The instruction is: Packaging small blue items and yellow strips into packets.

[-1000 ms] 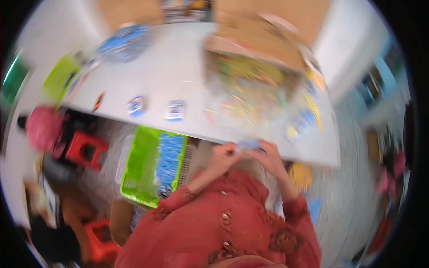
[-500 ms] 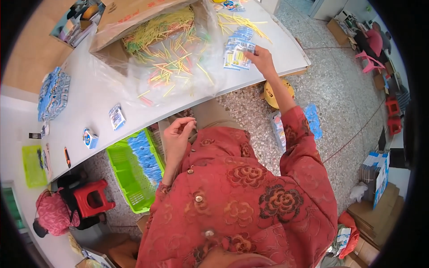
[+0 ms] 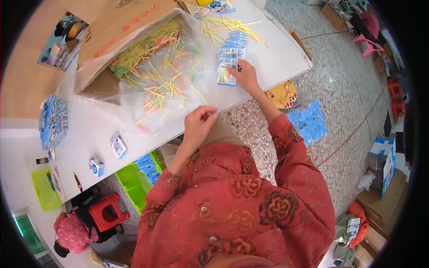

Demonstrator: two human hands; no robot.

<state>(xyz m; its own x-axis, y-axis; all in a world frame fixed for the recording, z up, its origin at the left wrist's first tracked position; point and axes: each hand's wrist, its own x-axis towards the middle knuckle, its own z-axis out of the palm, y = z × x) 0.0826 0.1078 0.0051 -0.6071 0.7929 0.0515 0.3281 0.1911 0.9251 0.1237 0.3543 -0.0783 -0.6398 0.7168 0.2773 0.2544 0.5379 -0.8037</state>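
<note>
My right hand [image 3: 246, 77] grips the near end of a small blue-and-white packet [image 3: 227, 73] with thumb and fingers. Under and behind it, more such packets [image 3: 235, 40] lie overlapping in a row on the white table. Closer to me, my left hand [image 3: 198, 127] hovers by the table's front edge, above my lap. Its thumb and fingertips come together in a pinch; whatever may be between them is too small to make out. Thin yellow sticks [image 3: 241, 27] lie loose beyond the packets.
An open cardboard box [image 3: 96, 76] lined with clear plastic spills yellow, pink and green sticks. Two small cartons [image 3: 118, 146] and a blue patterned bundle [image 3: 52, 121] stand at the left. A green basket [image 3: 134, 183] is below the table edge; a red stool [image 3: 108, 212] stands near another person.
My left hand has moved right and toward the table's packets, still pinched. My right hand stays at the packets, which now lie in a narrower row. The whole view has shifted slightly.
</note>
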